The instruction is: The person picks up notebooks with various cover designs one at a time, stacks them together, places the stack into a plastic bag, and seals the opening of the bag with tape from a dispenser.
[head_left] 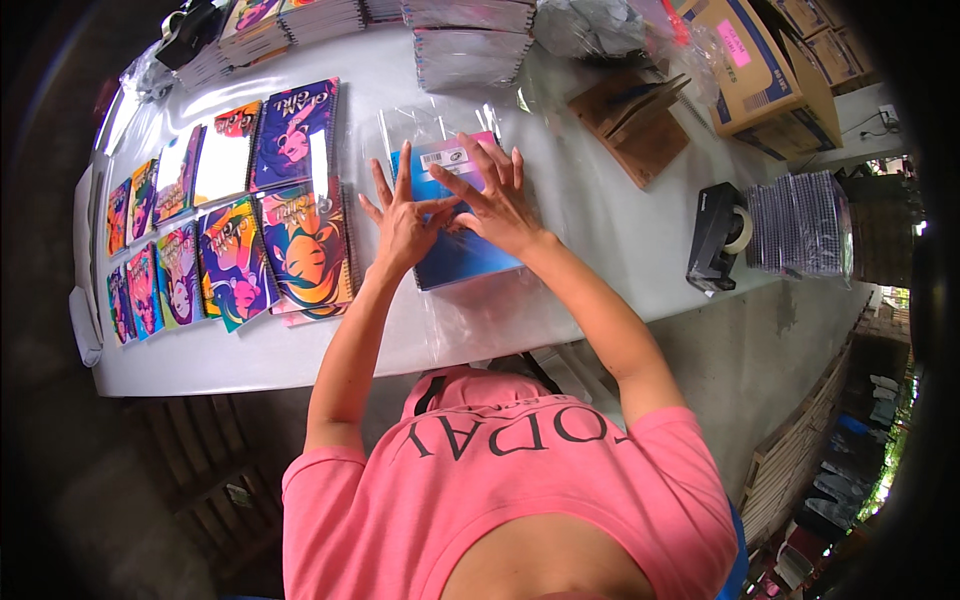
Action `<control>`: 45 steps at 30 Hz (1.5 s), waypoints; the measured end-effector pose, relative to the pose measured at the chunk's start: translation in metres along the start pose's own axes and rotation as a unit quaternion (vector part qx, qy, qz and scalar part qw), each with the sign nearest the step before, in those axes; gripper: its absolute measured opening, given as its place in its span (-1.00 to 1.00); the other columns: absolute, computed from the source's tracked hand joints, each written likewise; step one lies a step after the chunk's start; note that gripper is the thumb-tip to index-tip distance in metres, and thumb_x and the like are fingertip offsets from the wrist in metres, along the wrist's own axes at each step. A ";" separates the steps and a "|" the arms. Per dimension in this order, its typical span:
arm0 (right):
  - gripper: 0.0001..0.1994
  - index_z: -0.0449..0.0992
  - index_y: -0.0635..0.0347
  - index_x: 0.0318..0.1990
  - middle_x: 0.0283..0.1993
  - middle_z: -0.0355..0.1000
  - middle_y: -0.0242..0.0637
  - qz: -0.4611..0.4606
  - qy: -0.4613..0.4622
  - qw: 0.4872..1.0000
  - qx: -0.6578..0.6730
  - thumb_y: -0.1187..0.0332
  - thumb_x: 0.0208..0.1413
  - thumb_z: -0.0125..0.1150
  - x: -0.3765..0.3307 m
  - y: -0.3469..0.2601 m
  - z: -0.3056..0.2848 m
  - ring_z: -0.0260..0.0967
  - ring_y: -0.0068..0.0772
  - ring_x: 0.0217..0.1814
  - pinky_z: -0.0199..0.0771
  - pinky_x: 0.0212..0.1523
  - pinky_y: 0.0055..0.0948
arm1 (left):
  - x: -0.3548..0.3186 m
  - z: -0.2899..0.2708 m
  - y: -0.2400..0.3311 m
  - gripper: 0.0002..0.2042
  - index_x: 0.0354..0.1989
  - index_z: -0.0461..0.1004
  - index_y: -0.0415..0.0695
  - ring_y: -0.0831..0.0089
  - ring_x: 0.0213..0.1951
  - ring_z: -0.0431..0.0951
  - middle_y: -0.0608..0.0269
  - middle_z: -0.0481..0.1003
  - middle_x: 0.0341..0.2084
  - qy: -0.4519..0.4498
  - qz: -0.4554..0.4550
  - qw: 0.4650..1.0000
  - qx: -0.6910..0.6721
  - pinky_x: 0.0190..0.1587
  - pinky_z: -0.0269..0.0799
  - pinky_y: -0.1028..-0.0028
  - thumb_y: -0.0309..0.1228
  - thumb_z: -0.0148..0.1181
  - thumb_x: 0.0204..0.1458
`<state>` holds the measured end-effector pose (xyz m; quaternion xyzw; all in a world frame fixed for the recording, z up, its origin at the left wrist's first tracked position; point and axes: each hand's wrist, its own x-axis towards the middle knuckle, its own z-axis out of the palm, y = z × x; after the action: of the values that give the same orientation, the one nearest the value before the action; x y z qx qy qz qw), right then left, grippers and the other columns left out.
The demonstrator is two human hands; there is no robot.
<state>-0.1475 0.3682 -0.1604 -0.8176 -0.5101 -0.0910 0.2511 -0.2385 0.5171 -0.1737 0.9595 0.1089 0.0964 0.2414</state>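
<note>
A notebook (465, 252) with a blue and pink cover and a barcode label lies flat on the white table in front of me. Clear plastic wrap (400, 125) surrounds it and spreads past its far edge. My left hand (405, 220) rests on its left side, fingers spread. Across its upper right lies my right hand (500, 205), also with spread fingers. Both thumbs come together over the middle of the cover. Whether they pinch a bit of the plastic there cannot be made out.
Two rows of colourful spiral notebooks (300, 255) lie to the left. Stacked notebooks (470, 60) stand at the back. On the right are a brown wooden stand (635, 135), a black tape dispenser (714, 235), a wrapped notebook stack (800, 225) and a cardboard box (765, 85).
</note>
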 end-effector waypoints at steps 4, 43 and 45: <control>-0.04 -0.07 -0.70 0.28 0.36 -0.16 -0.35 0.029 -0.019 0.999 0.013 0.17 -0.28 0.42 -0.004 0.001 -0.001 0.00 -0.28 0.31 -0.05 0.12 0.40 | 0.004 -0.012 -0.011 -0.28 0.09 0.39 0.37 -0.26 0.30 -0.61 0.05 -0.55 0.35 -0.092 -0.111 0.987 -0.076 0.05 -0.42 -0.48 0.07 0.42 -0.41; -0.75 0.57 0.08 -0.25 0.12 0.20 -0.48 0.584 0.340 0.575 0.462 0.14 0.02 0.25 -0.325 0.150 -0.209 0.19 -0.52 -0.10 0.35 -0.18 -0.40 | 0.014 -0.013 -0.017 -0.26 0.13 0.36 0.20 0.12 0.36 -0.28 -0.19 -0.17 0.31 -0.108 -0.044 0.984 -0.136 0.31 -0.08 0.20 -0.34 0.50 -0.39; -0.76 0.60 0.14 -0.27 0.29 0.07 -0.41 0.680 0.222 0.658 0.234 0.17 0.02 0.25 -0.346 0.149 -0.191 0.17 -0.44 0.12 0.37 -0.09 -0.32 | 0.017 -0.014 -0.016 -0.26 0.13 0.36 0.19 0.13 0.36 -0.27 -0.21 -0.20 0.31 -0.118 -0.043 0.981 -0.145 0.31 -0.08 0.22 -0.34 0.50 -0.39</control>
<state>-0.1565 -0.0537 -0.1840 -0.8061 0.2547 0.0486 0.5320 -0.2284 0.5411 -0.1671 0.9134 0.1056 -0.0136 0.3929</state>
